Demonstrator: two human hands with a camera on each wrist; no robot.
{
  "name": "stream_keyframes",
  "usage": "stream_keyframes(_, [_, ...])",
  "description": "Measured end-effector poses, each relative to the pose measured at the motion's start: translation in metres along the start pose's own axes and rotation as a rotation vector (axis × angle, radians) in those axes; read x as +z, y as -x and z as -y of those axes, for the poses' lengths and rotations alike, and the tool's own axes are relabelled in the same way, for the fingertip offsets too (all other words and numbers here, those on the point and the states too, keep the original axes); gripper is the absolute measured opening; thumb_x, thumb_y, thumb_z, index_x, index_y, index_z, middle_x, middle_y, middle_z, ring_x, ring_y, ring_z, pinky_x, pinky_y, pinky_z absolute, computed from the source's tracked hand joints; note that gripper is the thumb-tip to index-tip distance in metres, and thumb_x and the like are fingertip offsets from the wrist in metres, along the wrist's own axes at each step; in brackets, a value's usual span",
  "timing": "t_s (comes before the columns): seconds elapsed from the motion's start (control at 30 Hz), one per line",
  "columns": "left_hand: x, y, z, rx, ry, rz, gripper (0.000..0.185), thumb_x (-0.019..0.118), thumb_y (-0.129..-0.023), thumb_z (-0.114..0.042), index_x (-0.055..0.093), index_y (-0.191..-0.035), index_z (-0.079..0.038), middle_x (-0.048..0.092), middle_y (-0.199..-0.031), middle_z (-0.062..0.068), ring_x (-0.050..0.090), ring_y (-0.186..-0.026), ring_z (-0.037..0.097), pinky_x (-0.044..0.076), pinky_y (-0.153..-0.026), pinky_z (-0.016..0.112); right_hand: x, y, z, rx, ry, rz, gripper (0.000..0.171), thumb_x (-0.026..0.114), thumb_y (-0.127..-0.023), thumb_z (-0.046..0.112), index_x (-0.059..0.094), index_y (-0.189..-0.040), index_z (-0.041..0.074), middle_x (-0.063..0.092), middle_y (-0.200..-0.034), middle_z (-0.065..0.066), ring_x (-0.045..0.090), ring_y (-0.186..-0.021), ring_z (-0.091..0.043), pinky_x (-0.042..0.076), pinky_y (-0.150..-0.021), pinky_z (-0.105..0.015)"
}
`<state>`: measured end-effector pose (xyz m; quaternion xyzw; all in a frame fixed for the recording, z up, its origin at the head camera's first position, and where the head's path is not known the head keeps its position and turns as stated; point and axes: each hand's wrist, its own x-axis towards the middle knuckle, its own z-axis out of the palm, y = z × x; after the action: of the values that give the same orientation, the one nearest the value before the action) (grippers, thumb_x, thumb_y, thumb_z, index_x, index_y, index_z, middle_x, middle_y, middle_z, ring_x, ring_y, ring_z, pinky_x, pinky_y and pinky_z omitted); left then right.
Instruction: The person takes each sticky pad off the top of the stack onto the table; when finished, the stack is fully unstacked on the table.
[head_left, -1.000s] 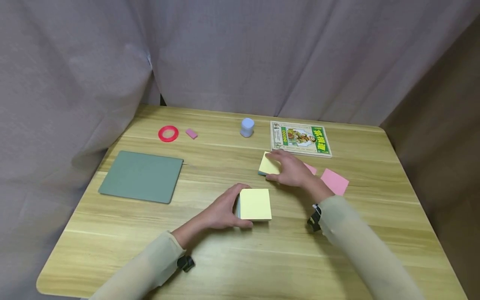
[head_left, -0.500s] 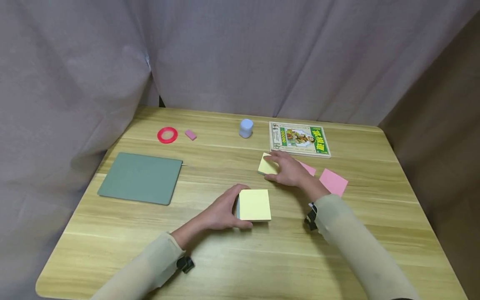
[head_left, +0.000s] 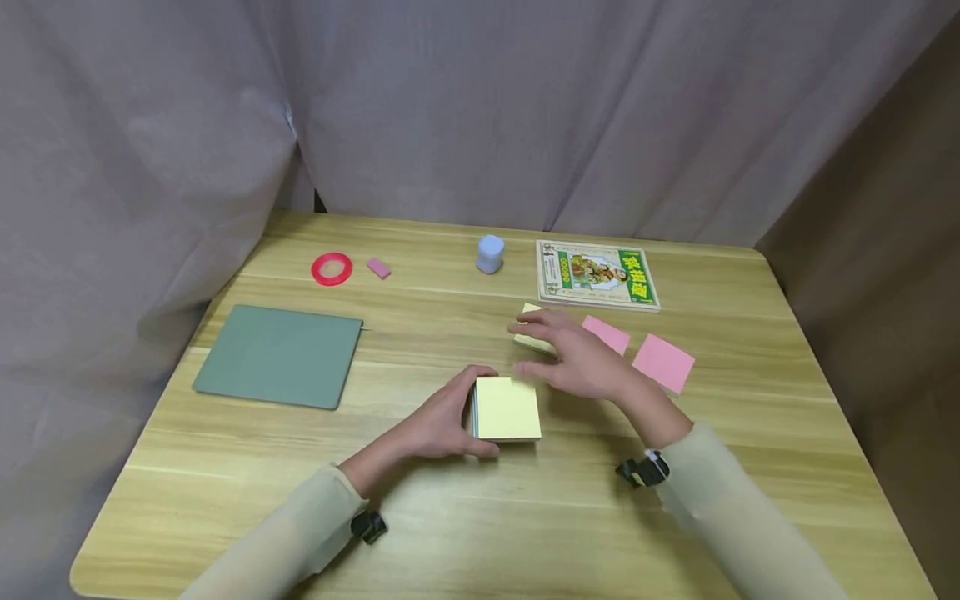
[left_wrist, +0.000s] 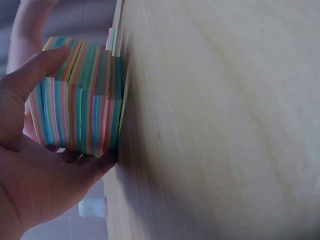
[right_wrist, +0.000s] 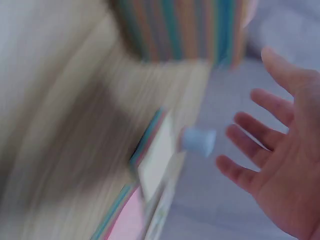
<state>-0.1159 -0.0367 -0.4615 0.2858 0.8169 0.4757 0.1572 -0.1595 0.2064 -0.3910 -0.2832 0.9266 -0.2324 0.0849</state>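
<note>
My left hand [head_left: 442, 418] grips a tall stack of sticky note pads [head_left: 508, 408] on the table, thumb on the near side and fingers round the far side. A yellow sheet tops the stack, and the left wrist view shows its sides striped in many colours [left_wrist: 85, 110]. My right hand [head_left: 577, 354] hovers with fingers spread and holds nothing. It partly covers a low yellow-topped sticky note pad [head_left: 534, 340], which also shows in the blurred right wrist view. Just right of that hand lie two pink-topped sticky note pads [head_left: 663, 363].
A green notebook [head_left: 277, 357] lies at the left of the wooden table [head_left: 480, 533]. Along the back are a red tape roll [head_left: 332, 269], a pink eraser-like block [head_left: 378, 267], a small pale blue rounded object [head_left: 491, 253] and an illustrated booklet [head_left: 597, 276]. Grey curtains [head_left: 450, 108] hang behind.
My right hand has come off the yellow-topped pad and shifted nearer to the stack, uncovering more of the pink pads. The left hand keeps its grip in place.
</note>
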Motion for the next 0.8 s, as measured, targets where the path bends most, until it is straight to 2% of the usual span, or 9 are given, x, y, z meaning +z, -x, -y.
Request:
stream_keyframes(0.1, [-0.001, 0.0, -0.001, -0.019, -0.005, 0.007, 0.097, 0.094, -0.061, -0.023, 0.038, -0.139, -0.013, 0.052, -0.123, 0.0, 0.05, -0.108, 0.016, 0.041, -0.096, 0.037, 0.006, 0.014, 0.022, -0.047, 0.008, 0.043, 0.074, 0.062, -0.086, 0.063, 0.051, -0.143, 0.018, 0.042, -0.15, -0.005, 0.038, -0.136, -0.027, 0.037, -0.104, -0.052])
stream_keyframes(0.2, [-0.001, 0.001, 0.0, -0.026, -0.015, 0.022, 0.096, 0.094, -0.062, -0.024, 0.039, -0.14, -0.013, 0.051, -0.123, 0.0, 0.05, -0.107, 0.016, 0.042, -0.095, 0.036, 0.018, 0.026, 0.035, -0.074, 0.043, 0.071, 0.084, 0.068, -0.08, 0.066, 0.047, -0.147, 0.019, 0.04, -0.151, -0.006, 0.038, -0.136, -0.026, 0.037, -0.105, -0.05])
stream_keyframes(0.33, [-0.001, 0.001, 0.001, -0.023, -0.027, 0.022, 0.094, 0.093, -0.064, -0.024, 0.04, -0.141, -0.012, 0.051, -0.125, -0.001, 0.05, -0.108, 0.014, 0.041, -0.097, 0.035, 0.033, 0.035, 0.042, -0.103, 0.084, 0.067, 0.095, 0.079, -0.074, 0.057, 0.04, -0.151, 0.017, 0.042, -0.148, -0.008, 0.041, -0.133, -0.025, 0.039, -0.104, -0.047])
stream_keyframes(0.5, [0.0, 0.001, 0.002, -0.013, -0.031, 0.013, 0.092, 0.093, -0.064, -0.024, 0.041, -0.139, -0.012, 0.05, -0.128, 0.0, 0.05, -0.11, 0.015, 0.041, -0.099, 0.036, 0.04, 0.037, 0.042, -0.109, 0.093, 0.024, 0.089, 0.083, -0.075, 0.043, 0.044, -0.148, 0.012, 0.048, -0.14, -0.003, 0.046, -0.125, -0.019, 0.044, -0.099, -0.041])
stream_keyframes(0.67, [0.0, 0.001, 0.002, -0.009, -0.032, 0.013, 0.09, 0.092, -0.065, -0.024, 0.041, -0.139, -0.012, 0.05, -0.128, 0.0, 0.049, -0.111, 0.016, 0.041, -0.1, 0.038, 0.029, 0.043, 0.038, -0.045, 0.039, -0.005, 0.082, 0.084, -0.074, 0.043, 0.05, -0.144, 0.016, 0.05, -0.138, 0.002, 0.049, -0.12, -0.016, 0.045, -0.095, -0.041])
stream_keyframes(0.8, [0.0, 0.001, 0.003, -0.009, -0.04, 0.011, 0.089, 0.092, -0.066, -0.025, 0.042, -0.138, -0.012, 0.05, -0.129, 0.0, 0.048, -0.113, 0.016, 0.04, -0.101, 0.038, 0.007, 0.052, 0.016, 0.084, -0.024, -0.073, 0.083, 0.085, -0.073, 0.043, 0.051, -0.143, 0.018, 0.05, -0.141, -0.004, 0.049, -0.124, -0.026, 0.044, -0.097, -0.05])
